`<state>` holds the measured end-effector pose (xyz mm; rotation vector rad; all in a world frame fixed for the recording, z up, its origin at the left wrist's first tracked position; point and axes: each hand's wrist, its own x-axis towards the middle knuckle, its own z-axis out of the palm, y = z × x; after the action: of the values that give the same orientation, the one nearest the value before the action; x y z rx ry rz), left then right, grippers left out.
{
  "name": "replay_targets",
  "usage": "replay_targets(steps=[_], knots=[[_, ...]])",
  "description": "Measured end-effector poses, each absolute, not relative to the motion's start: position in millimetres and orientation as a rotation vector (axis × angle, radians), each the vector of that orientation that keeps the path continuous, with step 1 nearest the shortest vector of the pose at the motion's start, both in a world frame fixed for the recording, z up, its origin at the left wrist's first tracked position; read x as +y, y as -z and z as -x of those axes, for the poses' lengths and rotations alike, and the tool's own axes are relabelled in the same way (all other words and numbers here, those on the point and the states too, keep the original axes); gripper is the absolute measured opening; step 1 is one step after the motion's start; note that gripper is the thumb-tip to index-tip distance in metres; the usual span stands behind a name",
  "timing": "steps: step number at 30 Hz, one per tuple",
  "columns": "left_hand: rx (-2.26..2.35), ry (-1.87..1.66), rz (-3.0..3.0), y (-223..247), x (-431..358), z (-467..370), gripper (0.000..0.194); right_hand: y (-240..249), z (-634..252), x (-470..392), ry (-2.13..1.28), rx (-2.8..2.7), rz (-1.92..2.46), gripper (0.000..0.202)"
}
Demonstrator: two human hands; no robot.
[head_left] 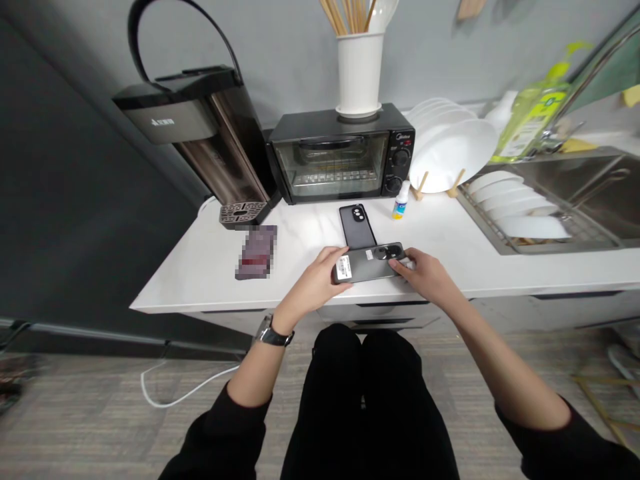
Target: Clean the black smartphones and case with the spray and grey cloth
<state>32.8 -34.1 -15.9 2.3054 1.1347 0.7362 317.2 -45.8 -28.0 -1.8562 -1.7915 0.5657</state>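
A grey smartphone (367,268) is held sideways over the counter's front part, its back with a round black camera module and white stickers facing me. My left hand (320,277) grips its left end, thumb below and fingers above. Closed on the right end is my right hand (423,272), its thumb beside the camera module. A small whitish piece (409,265) shows by the right fingers; I cannot tell what it is. Just behind the phone lies a dark phone case (357,227) with camera cutouts, its lower end partly covered.
On the white counter (200,280) lies a blurred-out rectangular item (257,252) at left. A small spray bottle (401,200) stands behind my right hand. Farther back are a drink dispenser (215,133), a toaster oven (340,160) and racked plates (450,150); a sink (595,193) is at right.
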Motion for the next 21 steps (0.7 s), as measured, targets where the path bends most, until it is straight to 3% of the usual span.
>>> replay_targets(steps=[7, 10, 21], knots=[[1.136, -0.764, -2.452, 20.7, -35.7, -27.0, 0.071, 30.9, -315.3, -59.3, -0.341, -1.858, 1.905, 0.043], [1.135, -0.787, -2.459, 24.6, -36.2, -25.7, 0.072, 32.9, -312.8, -64.5, -0.244, -1.840, 1.877, 0.034], [1.114, -0.794, -2.413, 25.8, -34.9, -24.3, 0.074, 38.2, -320.4, -59.8, -0.227, -1.760, 1.716, 0.024]])
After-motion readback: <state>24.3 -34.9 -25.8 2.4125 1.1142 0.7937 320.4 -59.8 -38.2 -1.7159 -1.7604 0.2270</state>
